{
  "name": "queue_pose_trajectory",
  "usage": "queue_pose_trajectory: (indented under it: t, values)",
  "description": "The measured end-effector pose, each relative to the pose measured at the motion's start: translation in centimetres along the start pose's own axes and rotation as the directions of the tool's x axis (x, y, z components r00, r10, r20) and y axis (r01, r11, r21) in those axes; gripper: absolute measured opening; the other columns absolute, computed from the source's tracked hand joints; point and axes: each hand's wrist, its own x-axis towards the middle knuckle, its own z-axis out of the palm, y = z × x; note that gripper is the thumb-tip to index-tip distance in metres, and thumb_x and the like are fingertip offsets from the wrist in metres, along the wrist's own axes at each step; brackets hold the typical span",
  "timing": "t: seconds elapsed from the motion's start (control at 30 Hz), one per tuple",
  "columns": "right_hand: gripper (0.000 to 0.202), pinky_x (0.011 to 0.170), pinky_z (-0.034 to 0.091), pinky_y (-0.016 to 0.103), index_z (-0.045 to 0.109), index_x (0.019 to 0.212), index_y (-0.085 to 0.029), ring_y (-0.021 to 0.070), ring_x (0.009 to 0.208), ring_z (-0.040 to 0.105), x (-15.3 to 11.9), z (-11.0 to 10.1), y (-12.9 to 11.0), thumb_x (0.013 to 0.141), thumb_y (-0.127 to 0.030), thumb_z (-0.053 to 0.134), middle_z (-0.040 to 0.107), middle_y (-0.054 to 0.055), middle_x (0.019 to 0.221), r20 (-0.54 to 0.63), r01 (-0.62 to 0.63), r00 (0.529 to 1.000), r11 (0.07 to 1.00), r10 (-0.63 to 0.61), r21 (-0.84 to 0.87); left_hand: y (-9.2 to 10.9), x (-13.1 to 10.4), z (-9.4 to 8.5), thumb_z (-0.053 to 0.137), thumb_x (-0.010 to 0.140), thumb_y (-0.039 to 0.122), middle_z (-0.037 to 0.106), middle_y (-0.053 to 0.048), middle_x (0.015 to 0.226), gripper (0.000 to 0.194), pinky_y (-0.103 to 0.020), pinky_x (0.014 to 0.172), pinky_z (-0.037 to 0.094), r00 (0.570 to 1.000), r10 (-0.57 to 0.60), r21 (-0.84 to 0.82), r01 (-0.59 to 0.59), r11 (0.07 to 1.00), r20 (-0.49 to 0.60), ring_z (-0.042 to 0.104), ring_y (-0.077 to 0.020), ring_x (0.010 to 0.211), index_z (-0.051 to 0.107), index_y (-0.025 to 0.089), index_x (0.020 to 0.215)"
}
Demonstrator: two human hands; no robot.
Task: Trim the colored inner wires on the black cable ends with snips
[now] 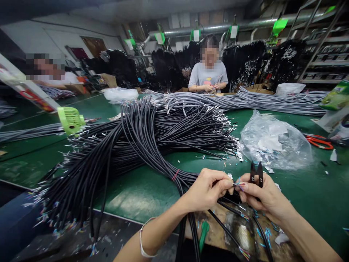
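Note:
My left hand [208,191] pinches a black cable close to its stripped end, where thin coloured wires [240,184] fan out. Facing it, my right hand [263,194] has finger and thumb closed at those wires. Black snips [256,174] are tucked in the same hand, their two blades pointing up and apart between the fingers. A bundle of black cables [163,160], tied with a red tie [176,175], runs under my left hand. Below my hands, more cable ends with bared coloured wires [244,253] lie over a wooden board [215,233] strewn with blue wire scraps.
A large heap of black cables [131,142] covers the green table's left and middle. Grey cables [259,102] lie behind it. A clear plastic bag [275,142] with scraps, orange-handled pliers [319,141] and a green fan [70,120] stand around. Two people [208,69] sit beyond.

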Motion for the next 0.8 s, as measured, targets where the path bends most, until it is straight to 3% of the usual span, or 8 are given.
queue_pose_trajectory:
  t: [0.13, 0.3, 0.4, 0.5, 0.57, 0.63, 0.73, 0.8]
  values:
    - [0.031, 0.036, 0.021, 0.018, 0.067, 0.082, -0.013, 0.0043, 0.040, 0.032, -0.2, -0.1, 0.3, 0.074, -0.042, 0.068, 0.049, -0.003, 0.049, -0.193, 0.178, 0.954, 0.952, -0.228, -0.247, 0.1, 0.0, 0.0, 0.046, 0.090, 0.036, 0.043, 0.001, 0.053, 0.038, -0.017, 0.047, 0.030, 1.000, -0.021, -0.012, 0.021, 1.000, 0.013, 0.037, -0.0061, 0.048, 0.058, 0.009, 0.065]
    - [0.028, 0.039, 0.032, 0.020, 0.066, 0.102, -0.017, 0.0084, 0.046, 0.044, -0.6, -0.1, -0.1, 0.085, -0.037, 0.057, 0.053, -0.001, 0.060, 0.020, 0.336, 0.935, 0.864, -0.355, -0.375, 0.3, 0.2, 0.0, 0.046, 0.089, 0.043, 0.037, 0.004, 0.047, 0.043, -0.017, 0.043, 0.025, 0.998, -0.042, -0.081, 0.037, 0.996, -0.054, 0.031, -0.0046, 0.043, 0.055, 0.010, 0.064]
    - [0.018, 0.054, 0.046, 0.024, 0.068, 0.090, -0.018, 0.0138, 0.064, 0.058, -0.6, 0.0, -0.3, 0.085, -0.032, 0.058, 0.063, 0.004, 0.077, 0.009, 0.431, 0.875, 0.770, -0.485, -0.471, 0.4, 0.2, 0.0, 0.046, 0.089, 0.044, 0.039, 0.003, 0.048, 0.044, -0.016, 0.041, 0.026, 0.997, -0.038, -0.054, 0.035, 0.998, -0.060, 0.031, -0.0045, 0.042, 0.057, 0.009, 0.064]
    - [0.010, 0.062, 0.048, 0.025, 0.067, 0.083, -0.019, 0.0149, 0.070, 0.061, -0.5, 0.0, -0.3, 0.084, -0.025, 0.059, 0.064, 0.003, 0.078, -0.006, 0.503, 0.789, 0.651, -0.615, -0.569, 0.2, 0.1, 0.3, 0.046, 0.090, 0.039, 0.042, 0.003, 0.048, 0.040, -0.016, 0.041, 0.029, 0.995, -0.025, 0.030, 0.028, 0.999, -0.099, 0.036, -0.0050, 0.042, 0.060, 0.009, 0.068]
    - [0.007, 0.062, 0.046, 0.025, 0.065, 0.084, -0.020, 0.0145, 0.071, 0.060, -0.5, 0.0, -0.2, 0.084, -0.020, 0.058, 0.063, 0.002, 0.079, 0.003, 0.529, 0.729, 0.559, -0.685, -0.638, -0.1, 0.0, 0.6, 0.050, 0.089, 0.032, 0.049, 0.002, 0.052, 0.029, -0.016, 0.043, 0.036, 0.983, 0.062, 0.162, -0.034, 0.986, -0.175, 0.043, -0.0056, 0.042, 0.063, 0.009, 0.078]
    - [0.007, 0.063, 0.045, 0.025, 0.064, 0.084, -0.019, 0.0144, 0.072, 0.058, -0.6, 0.0, -0.2, 0.085, -0.018, 0.057, 0.062, 0.002, 0.080, 0.009, 0.525, 0.702, 0.509, -0.712, -0.682, -0.5, -0.1, 0.9, 0.052, 0.088, 0.023, 0.061, -0.002, 0.065, 0.019, -0.019, 0.054, 0.047, 0.936, 0.268, 0.383, -0.167, 0.909, -0.227, 0.055, -0.0090, 0.052, 0.063, 0.010, 0.098]
    - [0.008, 0.062, 0.044, 0.025, 0.062, 0.082, -0.019, 0.0138, 0.070, 0.057, -0.6, 0.1, -0.1, 0.086, -0.018, 0.055, 0.060, 0.002, 0.078, 0.000, 0.509, 0.716, 0.524, -0.698, -0.683, -0.9, -0.4, 1.1, 0.044, 0.089, 0.007, 0.066, -0.010, 0.095, 0.036, -0.025, 0.074, 0.052, 0.827, 0.555, 0.660, -0.371, 0.654, -0.085, 0.063, -0.0155, 0.085, 0.050, 0.011, 0.124]
    - [0.009, 0.062, 0.045, 0.025, 0.062, 0.083, -0.020, 0.0136, 0.069, 0.057, -0.5, 0.3, -0.1, 0.086, -0.018, 0.054, 0.060, 0.001, 0.077, -0.001, 0.518, 0.718, 0.535, -0.696, -0.667, -1.1, -0.5, 1.0, 0.036, 0.088, 0.002, 0.064, -0.011, 0.100, 0.044, -0.025, 0.073, 0.053, 0.797, 0.604, 0.713, -0.430, 0.554, 0.010, 0.061, -0.0161, 0.092, 0.045, 0.013, 0.130]
